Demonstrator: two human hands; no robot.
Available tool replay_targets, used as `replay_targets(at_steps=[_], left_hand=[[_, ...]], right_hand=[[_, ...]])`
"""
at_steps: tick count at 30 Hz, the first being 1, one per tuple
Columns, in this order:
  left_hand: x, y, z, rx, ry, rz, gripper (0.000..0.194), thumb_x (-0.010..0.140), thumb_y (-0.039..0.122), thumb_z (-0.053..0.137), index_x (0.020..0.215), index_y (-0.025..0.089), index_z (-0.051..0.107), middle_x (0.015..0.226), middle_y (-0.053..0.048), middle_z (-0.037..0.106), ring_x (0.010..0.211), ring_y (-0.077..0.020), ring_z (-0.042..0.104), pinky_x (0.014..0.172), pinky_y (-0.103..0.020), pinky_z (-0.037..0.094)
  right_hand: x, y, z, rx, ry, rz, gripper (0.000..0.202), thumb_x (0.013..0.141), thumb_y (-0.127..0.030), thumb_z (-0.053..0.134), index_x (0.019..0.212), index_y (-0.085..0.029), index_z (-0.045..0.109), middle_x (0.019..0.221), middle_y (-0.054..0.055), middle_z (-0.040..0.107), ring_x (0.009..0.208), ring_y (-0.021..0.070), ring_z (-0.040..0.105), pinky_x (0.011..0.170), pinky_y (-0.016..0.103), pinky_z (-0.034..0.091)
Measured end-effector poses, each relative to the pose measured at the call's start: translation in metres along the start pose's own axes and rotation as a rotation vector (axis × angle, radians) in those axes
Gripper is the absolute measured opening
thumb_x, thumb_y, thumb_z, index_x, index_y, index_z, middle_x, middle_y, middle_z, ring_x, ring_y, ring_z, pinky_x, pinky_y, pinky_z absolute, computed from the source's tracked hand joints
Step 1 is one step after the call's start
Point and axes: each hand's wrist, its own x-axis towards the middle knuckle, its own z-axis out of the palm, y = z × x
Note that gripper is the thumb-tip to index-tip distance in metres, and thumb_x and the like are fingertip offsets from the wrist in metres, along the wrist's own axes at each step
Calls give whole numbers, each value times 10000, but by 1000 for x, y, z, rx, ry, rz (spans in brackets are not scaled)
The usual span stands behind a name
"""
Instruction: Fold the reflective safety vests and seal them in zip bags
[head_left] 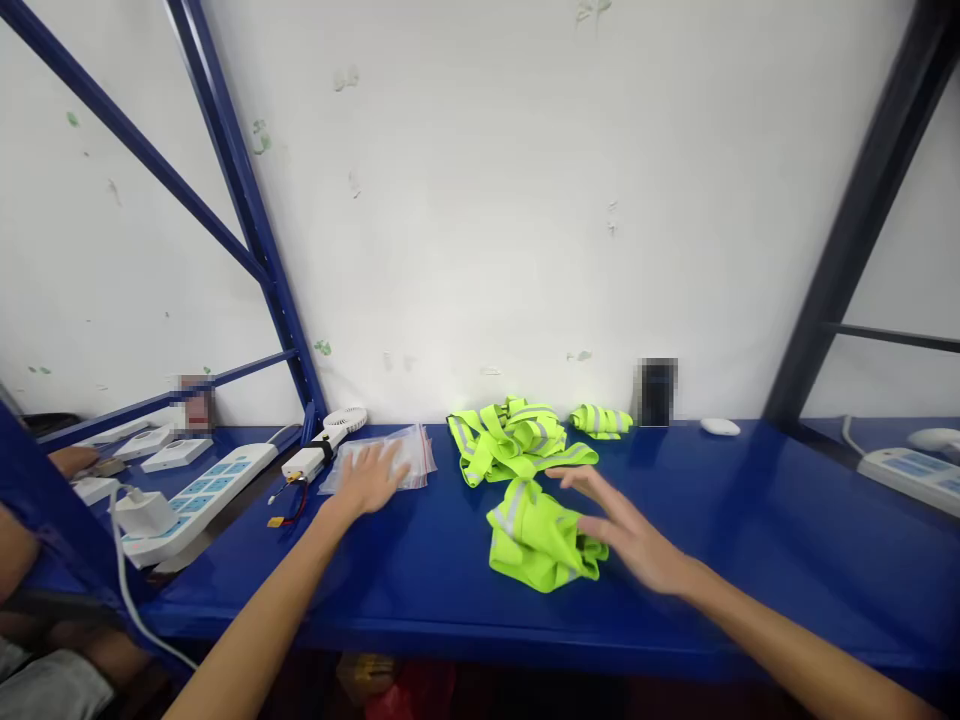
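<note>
My left hand (371, 478) lies palm down with fingers spread on a stack of clear zip bags (414, 455), hiding part of it. My right hand (634, 530) is open at the right side of a crumpled neon-yellow reflective cloth (534, 545). Its thumb overlaps the cloth's edge; whether they touch I cannot tell. Just behind lies a loose heap of neon-yellow reflective straps (517, 440). Farther back, near the wall, a smaller rolled bundle of the same material (600, 420) sits by itself.
On the blue shelf (420, 590), a white handheld fan (322, 447) with loose wires lies left of the bags. Further left are a blue post (277, 250), a power strip (202, 505) and another person's arm (15, 555). A dark blurred object (655, 392) and a white case (720, 427) stand back right.
</note>
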Motion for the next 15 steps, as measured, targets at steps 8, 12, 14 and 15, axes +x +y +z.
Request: replay_targets(at_steps=[8,12,14,15], left_hand=[[13,-10,1,-52,-66,45,602,872,608,345,1348,275,501,1448,-139,433,1344,-381,353,1050,-581,251],[7,27,-32,-111,269,110,487,903,514,359,1189,216,616,1287,-149,553,1228,-353,447,997,-541,324],[0,57,-39,-247,333,298,426,928,460,352,1145,209,618,1180,-117,610,1139,-288,510,990,-469,362],[-4,73,-39,-328,321,422,406,936,441,353,1159,208,601,1169,-104,616,1118,-258,524,992,-430,374]], right_hand=[[1,-1,2,-335,-292,22,713,728,-523,689,1358,-263,483,1451,102,409,1253,330,472,1015,442,409],[6,13,-4,-223,-322,-33,940,548,-484,831,1380,-219,484,1448,127,430,1309,355,419,1075,449,354],[15,21,-2,-139,-250,-5,855,573,-472,822,1336,-209,540,1401,128,492,1286,350,450,1077,461,347],[21,26,0,-72,-197,30,758,623,-481,791,1296,-204,578,1351,122,544,1247,340,493,1058,461,369]])
